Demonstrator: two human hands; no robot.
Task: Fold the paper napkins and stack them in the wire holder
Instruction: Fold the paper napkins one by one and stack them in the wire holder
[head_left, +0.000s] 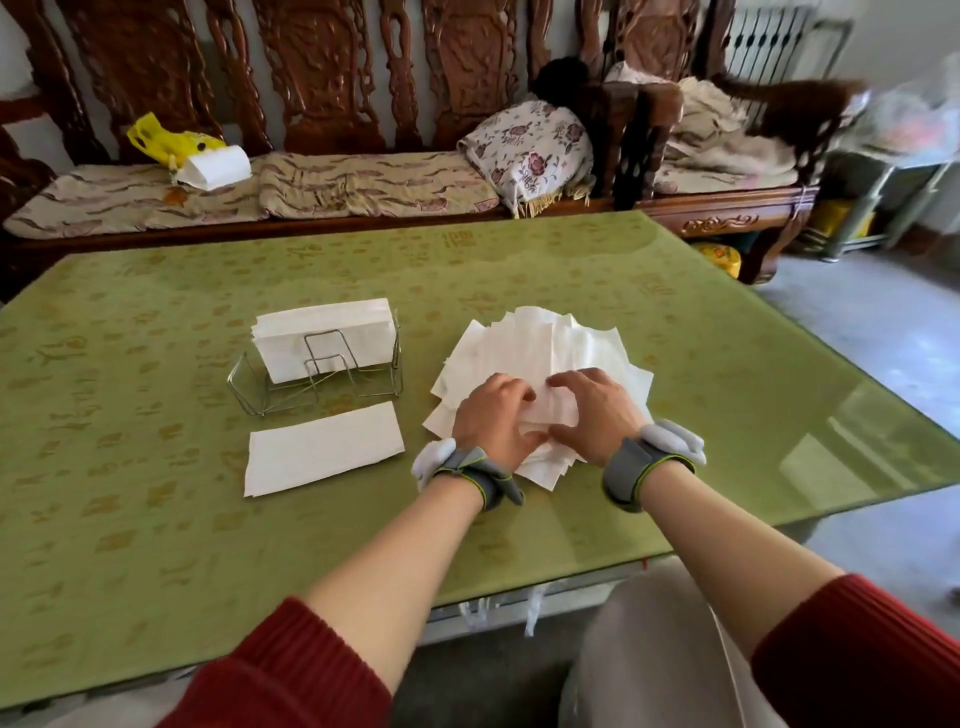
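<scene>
A fanned pile of white paper napkins (540, 343) lies on the green table (156, 519), right of centre. My left hand (491, 421) and my right hand (597, 415) both rest on its near part, fingers curled over the top napkin (553, 410), thumbs at its near edge. Left of the pile stands the wire holder (249, 389) with a stack of folded napkins (322, 332) upright in it. One folded napkin (324, 447) lies flat on the table in front of the holder.
A carved wooden bench (363, 67) with patterned cushions runs along the table's far side. On it lie a yellow bag (166, 137) with a white packet and a floral pillow (530, 150). The table's right edge drops to grey floor (872, 322).
</scene>
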